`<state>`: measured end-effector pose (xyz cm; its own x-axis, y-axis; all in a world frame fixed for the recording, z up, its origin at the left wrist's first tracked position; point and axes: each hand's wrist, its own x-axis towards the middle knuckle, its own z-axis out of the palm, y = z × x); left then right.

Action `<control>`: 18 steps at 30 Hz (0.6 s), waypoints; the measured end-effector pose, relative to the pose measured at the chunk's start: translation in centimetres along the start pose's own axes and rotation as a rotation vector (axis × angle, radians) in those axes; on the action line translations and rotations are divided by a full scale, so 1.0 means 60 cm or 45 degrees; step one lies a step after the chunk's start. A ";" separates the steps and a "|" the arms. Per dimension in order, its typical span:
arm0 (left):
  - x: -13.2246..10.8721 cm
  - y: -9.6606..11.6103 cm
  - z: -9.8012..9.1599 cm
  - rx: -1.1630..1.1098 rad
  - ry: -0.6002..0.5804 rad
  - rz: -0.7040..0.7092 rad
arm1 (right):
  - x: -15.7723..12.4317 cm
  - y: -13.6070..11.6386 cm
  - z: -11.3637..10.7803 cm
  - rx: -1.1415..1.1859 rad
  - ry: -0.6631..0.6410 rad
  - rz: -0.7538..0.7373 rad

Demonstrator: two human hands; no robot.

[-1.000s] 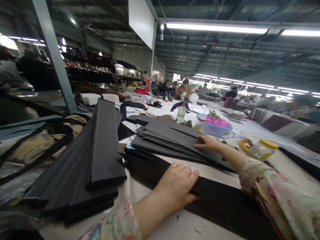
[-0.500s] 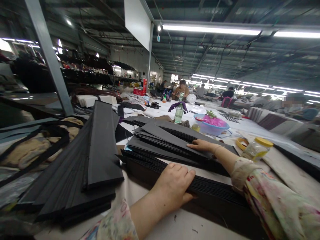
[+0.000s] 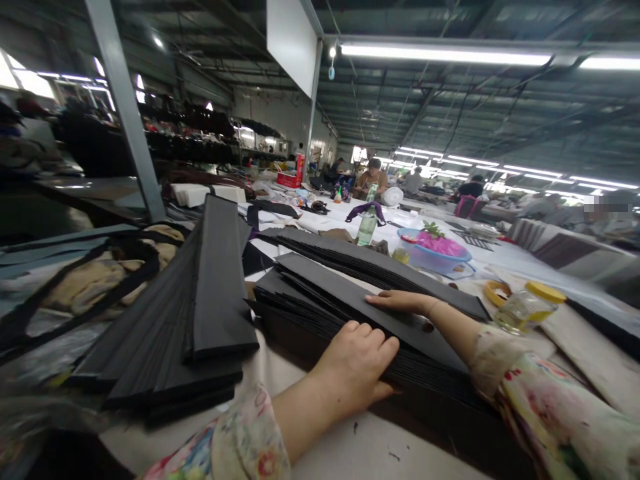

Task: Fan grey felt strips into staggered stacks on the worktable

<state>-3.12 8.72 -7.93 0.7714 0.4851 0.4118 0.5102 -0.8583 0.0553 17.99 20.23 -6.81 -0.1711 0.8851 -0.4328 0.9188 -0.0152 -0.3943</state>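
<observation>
Black strips (image 3: 327,279), mid-frame, have just come up against the near stack (image 3: 287,335), so the two now lie together, apart from the far row (image 3: 367,255). The left hand (image 3: 354,360) clasps that stack; the right hand (image 3: 405,302) lies flat on the strips, its thumb hidden, pinching or not I can't tell.

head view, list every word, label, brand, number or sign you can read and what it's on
No readable text anywhere in this view.
Small red box at the far end of the table: any print is too small and blurred to read.
Clear jar with a yellow lid: no legible lettering.
Flat dark grey strips under the right hand: no lettering shows.
</observation>
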 end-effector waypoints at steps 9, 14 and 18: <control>-0.002 -0.001 0.000 0.016 -0.009 -0.005 | -0.039 -0.005 0.001 0.307 -0.223 -0.044; -0.002 0.001 -0.001 -0.012 -0.016 -0.014 | -0.060 -0.006 -0.002 0.397 -0.265 -0.051; -0.002 0.003 -0.003 -0.038 -0.025 -0.035 | -0.081 -0.018 -0.018 0.354 -0.295 -0.052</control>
<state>-3.16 8.48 -7.79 0.7648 0.5112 0.3920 0.5197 -0.8492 0.0935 18.20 16.44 -3.40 -0.3107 0.7593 -0.5718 0.7831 -0.1364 -0.6067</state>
